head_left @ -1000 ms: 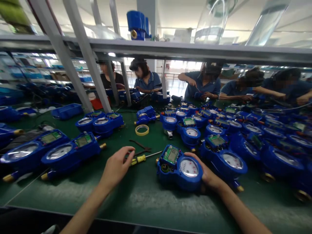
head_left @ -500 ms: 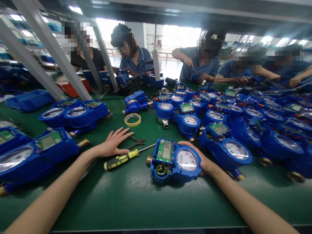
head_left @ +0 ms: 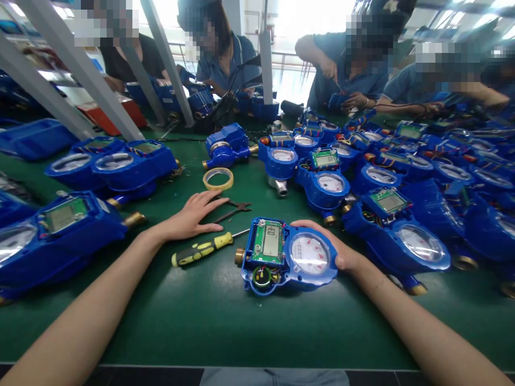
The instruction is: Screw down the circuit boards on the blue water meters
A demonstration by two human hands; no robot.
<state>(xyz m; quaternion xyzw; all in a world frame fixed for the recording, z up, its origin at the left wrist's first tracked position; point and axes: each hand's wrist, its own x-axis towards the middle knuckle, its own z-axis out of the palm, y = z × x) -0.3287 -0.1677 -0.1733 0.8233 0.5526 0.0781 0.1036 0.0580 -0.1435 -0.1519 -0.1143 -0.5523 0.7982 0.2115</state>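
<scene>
A blue water meter [head_left: 287, 257] lies in front of me, its electronics compartment uncovered. Within it are a green circuit board with a lit display [head_left: 272, 240] and, below that, wires around a round part. My right hand [head_left: 340, 249] grips the meter's right side by the round dial, the fingers partly hidden behind it. Left of the meter, my left hand [head_left: 195, 215] rests open on the bench, fingers stretched out over the handles of the pliers [head_left: 238, 208]. A yellow-and-black screwdriver [head_left: 203, 250] lies just below that hand, its tip reaching toward the meter.
A roll of yellow tape [head_left: 218, 179] lies beyond my left hand. Several blue meters crowd the right side, and others [head_left: 68, 225] stand at left. Grey metal posts [head_left: 80, 69] rise at the far left. Co-workers sit across the green bench [head_left: 193, 321].
My view has tilted down, so the bench front and my lap show. The characters on the meter's display look different. My left hand's fingers are closer together; my right hand still holds the meter.
</scene>
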